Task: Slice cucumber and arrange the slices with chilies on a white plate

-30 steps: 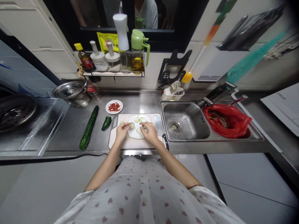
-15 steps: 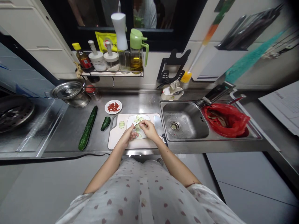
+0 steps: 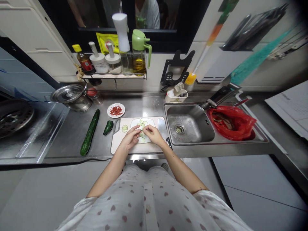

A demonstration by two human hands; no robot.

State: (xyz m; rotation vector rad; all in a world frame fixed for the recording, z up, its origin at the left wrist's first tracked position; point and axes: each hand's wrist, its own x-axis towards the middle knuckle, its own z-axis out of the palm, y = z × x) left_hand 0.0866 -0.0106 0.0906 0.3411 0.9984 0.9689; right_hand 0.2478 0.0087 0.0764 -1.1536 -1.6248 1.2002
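Note:
Above a white plate point(image 3: 147, 140), my left hand point(image 3: 131, 138) and my right hand point(image 3: 153, 134) meet at the fingertips. A thin cucumber slice point(image 3: 141, 130), seen nearly edge-on, is pinched between them. My left hand's lower fingers are loosely curled. Several pale cucumber slices with green rims lie on the plate, partly hidden by my hands. The plate rests on a cutting board point(image 3: 117, 142), where a small stack of cucumber slices point(image 3: 124, 128) sits at the left. A knife point(image 3: 162, 126) with a black handle lies along the board's right side.
Left of the board are a short cucumber piece point(image 3: 108, 127), a whole cucumber point(image 3: 89, 133) and a small plate of chopped red pieces point(image 3: 116, 110). A lidded steel pot point(image 3: 72, 98) stands behind. The sink point(image 3: 190, 123) and a red plastic bag point(image 3: 232, 125) are at right.
My left hand has risen slightly and its fingers have come up to meet my right fingertips. The cucumber slice has turned from flat to nearly edge-on.

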